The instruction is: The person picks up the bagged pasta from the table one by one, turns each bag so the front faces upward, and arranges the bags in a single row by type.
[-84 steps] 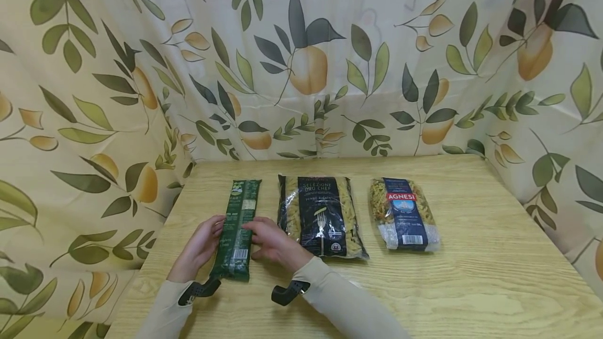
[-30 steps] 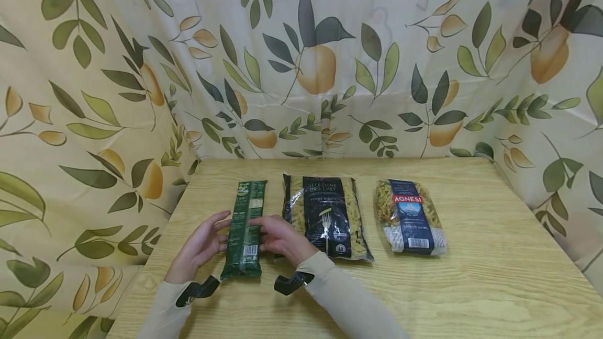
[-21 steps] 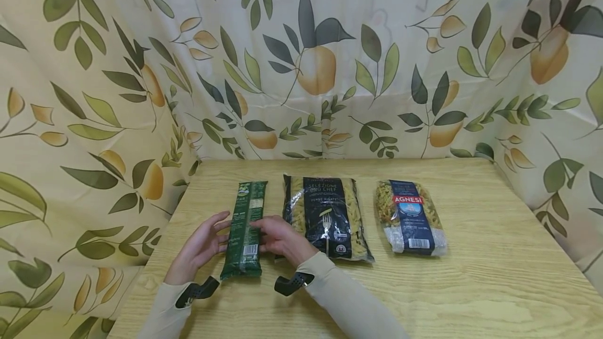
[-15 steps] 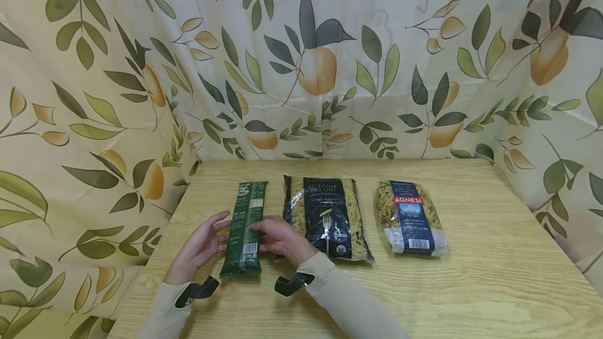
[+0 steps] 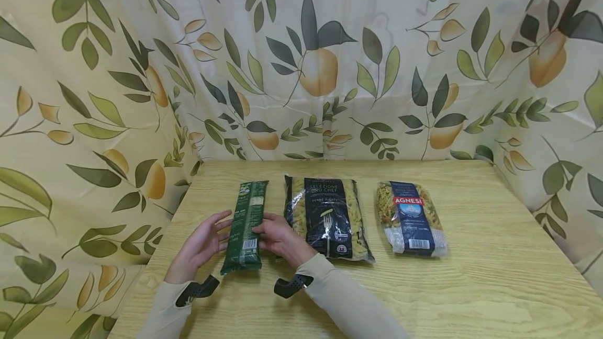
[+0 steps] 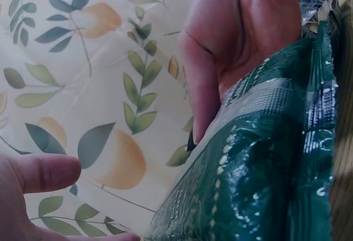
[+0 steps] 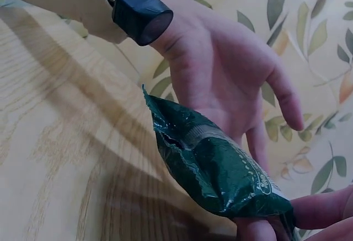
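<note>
A long green spaghetti packet (image 5: 242, 229) lies lengthwise on the left of the table, between both hands. My right hand (image 5: 285, 239) pinches its right edge, thumb on top; in the right wrist view the fingertips (image 7: 256, 231) reach beneath the packet (image 7: 220, 169). On the packet's other side is my left hand (image 5: 202, 242), palm facing it and fingers loosely extended. The left wrist view shows the left thumb (image 6: 49, 172) held away from the wrapper. Whether the left fingertips touch the packet I cannot tell.
Right of the spaghetti lies a large black and clear bag of penne (image 5: 327, 218), close to the right hand. Farther right is an Agnesi pasta bag (image 5: 411, 218). Patterned curtains (image 5: 320, 114) stand around the wooden table (image 5: 480, 234).
The left fingers have loosened from the packet's edge since the earliest frame. The right hand keeps its hold, its thumb slightly lower on the wrapper. The packet's near end has shifted slightly away.
</note>
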Motion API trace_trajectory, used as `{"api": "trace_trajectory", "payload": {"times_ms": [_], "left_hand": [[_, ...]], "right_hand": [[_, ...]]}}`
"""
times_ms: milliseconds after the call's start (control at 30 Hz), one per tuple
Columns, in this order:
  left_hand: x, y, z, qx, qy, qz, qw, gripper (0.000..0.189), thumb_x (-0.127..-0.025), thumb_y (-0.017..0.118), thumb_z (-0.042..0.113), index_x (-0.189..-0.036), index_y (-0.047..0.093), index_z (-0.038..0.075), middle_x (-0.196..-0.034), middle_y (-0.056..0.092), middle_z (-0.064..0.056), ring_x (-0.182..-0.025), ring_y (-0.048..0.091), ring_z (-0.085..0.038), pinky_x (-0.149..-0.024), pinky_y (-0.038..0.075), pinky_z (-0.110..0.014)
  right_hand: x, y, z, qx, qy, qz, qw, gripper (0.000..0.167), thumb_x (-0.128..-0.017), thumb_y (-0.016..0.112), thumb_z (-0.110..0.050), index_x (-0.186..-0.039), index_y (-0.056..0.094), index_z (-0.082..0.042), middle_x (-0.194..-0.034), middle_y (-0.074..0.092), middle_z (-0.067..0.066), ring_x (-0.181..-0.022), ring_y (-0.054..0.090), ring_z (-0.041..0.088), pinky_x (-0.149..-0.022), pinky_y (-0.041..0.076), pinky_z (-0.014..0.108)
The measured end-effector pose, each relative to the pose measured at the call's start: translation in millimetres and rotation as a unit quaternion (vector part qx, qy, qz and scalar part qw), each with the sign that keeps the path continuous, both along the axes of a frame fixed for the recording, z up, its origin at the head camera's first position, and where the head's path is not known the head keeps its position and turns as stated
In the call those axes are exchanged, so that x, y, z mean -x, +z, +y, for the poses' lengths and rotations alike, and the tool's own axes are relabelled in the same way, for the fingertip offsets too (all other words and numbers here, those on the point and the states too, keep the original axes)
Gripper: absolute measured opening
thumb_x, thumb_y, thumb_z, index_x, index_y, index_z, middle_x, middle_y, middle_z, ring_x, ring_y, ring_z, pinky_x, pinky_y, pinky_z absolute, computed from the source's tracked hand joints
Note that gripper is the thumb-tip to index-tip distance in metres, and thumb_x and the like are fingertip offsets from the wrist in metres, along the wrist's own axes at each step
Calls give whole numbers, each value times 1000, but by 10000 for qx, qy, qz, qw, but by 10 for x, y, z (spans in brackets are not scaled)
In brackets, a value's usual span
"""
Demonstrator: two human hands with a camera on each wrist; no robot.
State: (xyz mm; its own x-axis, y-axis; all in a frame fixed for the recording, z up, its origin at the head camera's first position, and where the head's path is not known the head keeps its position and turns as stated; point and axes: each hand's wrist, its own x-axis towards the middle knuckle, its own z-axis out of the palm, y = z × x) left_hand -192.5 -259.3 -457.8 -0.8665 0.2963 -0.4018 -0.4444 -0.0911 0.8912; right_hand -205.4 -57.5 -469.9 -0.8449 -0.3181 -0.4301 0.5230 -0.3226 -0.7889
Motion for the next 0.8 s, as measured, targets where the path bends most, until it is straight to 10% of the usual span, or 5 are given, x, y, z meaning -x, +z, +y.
{"api": "trace_trajectory", "payload": {"times_ms": [367, 800], "left_hand": [[16, -3, 74, 184, 244, 72, 9995, 59, -112, 29, 32, -161, 16, 1, -161, 30, -21, -131, 49, -21, -95, 48, -25], [30, -27, 115, 334, 111, 170, 9992, 62, -111, 27, 25, -160, 8, -8, -170, 8, -32, -159, 11, -47, -131, 11, -56]], "right_hand": [[10, -4, -12, 8, -147, 104, 9998, 67, -90, 50, 19, -153, 35, 3, -138, 59, 34, -124, 64, 45, -102, 54, 57], [-12, 70, 25, -148, -215, 249, 9993, 70, -90, 54, 18, -155, 35, 2, -134, 62, 33, -120, 67, 42, -97, 58, 54]]}}
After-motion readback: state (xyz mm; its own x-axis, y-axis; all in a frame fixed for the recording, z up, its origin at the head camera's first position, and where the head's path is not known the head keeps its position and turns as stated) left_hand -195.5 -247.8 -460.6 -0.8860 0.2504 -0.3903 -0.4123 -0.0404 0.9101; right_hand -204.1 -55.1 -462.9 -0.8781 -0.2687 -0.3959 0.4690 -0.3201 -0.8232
